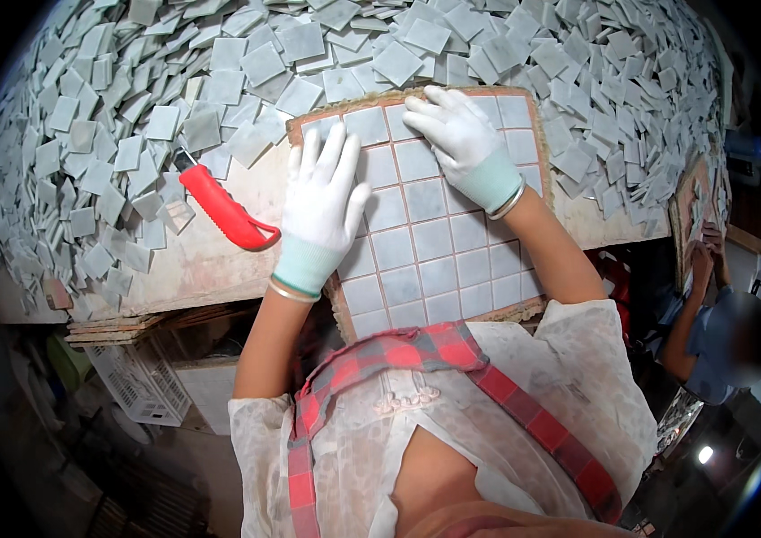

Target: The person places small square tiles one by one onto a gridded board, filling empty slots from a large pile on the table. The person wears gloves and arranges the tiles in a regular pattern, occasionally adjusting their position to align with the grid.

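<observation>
In front of me lies a tile board [416, 238], a wooden grid frame with pale grey square tiles set in rows. My left hand [322, 184], in a white glove with a mint cuff, rests on its left side with the fingers stretched out. Across the upper right part of the board lies my right hand [465, 139], gloved the same way, its fingers extended over the tiles. Neither hand shows anything held. A red utility knife [228, 206] lies on the table to the left of my left hand.
Loose grey tiles [264, 65] are heaped along the far side and both ends of the pale worktable [210, 278]. Under the left edge stand stacked boards [116, 330] and a white plastic crate [143, 381]. At the far right another person [712, 336] handles a similar board [692, 211].
</observation>
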The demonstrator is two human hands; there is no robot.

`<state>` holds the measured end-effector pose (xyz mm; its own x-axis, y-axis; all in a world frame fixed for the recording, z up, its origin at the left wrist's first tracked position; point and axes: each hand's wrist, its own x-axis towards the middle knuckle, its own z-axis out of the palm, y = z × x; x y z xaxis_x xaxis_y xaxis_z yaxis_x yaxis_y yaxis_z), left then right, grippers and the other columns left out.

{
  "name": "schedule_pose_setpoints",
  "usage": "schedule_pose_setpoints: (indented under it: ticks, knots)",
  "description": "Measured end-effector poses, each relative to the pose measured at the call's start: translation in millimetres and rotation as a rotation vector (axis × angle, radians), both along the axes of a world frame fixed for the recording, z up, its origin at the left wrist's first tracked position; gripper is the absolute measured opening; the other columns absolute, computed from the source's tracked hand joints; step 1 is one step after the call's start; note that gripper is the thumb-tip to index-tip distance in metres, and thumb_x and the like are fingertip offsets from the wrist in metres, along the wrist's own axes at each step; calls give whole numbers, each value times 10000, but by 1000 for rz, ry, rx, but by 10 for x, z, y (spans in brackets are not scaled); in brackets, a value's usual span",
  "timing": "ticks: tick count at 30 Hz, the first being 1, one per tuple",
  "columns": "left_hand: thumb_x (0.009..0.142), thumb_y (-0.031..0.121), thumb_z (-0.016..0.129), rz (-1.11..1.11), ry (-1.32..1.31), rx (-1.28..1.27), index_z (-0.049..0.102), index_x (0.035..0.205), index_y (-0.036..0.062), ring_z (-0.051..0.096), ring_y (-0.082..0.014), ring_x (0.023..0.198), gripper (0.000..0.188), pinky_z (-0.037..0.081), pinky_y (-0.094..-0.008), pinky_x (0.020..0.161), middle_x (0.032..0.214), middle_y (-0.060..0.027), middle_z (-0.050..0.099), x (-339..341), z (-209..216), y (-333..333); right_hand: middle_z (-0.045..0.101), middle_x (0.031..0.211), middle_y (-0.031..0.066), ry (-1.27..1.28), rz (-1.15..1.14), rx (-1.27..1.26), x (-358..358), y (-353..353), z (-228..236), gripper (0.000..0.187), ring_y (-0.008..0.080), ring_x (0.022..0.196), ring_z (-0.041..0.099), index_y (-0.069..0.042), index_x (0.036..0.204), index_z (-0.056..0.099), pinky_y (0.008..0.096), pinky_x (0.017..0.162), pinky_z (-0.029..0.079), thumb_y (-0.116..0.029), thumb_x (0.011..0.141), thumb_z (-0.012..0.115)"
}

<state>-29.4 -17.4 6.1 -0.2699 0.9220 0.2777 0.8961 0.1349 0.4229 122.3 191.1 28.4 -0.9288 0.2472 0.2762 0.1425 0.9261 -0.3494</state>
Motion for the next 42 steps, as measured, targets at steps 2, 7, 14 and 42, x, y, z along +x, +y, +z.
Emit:
schedule_pose_setpoints:
  ticks: [2,7,14,42]
  knots:
    - [992,269,626,15,24,36,502,1518,23,400,-449,1469,593,305,-576,1217,1590,-213,456,-18,-48,220,674,1271,113,51,10,39,-19,-13,-47,260,340,1211,595,-54,1151,665,450,1042,475,-25,896,623]
    - [960,225,636,14,76,-35,531,1463,-35,438,-419,1441,576,323,-545,1211,1539,-219,498,64,-47,339,690,1178,101,98,12,-25,-82,84,-75,220,315,1121,632,-60,1113,683,451,968,501,-62,897,644]
    - [986,206,637,24,17,-47,498,1491,-34,451,-435,1433,576,349,-541,1195,1561,-251,473,219,-23,130,670,1118,109,-78,-125,57,-380,-96,-76,422,348,1033,640,-120,1147,738,459,901,530,-349,799,809]
    - [953,141,653,144,-91,146,547,1430,-30,489,-437,1386,518,387,-528,1167,1470,-240,538,-27,-108,337,686,1057,116,-148,-224,-96,-284,219,-23,305,332,993,673,-79,1004,713,432,876,548,-320,836,794]
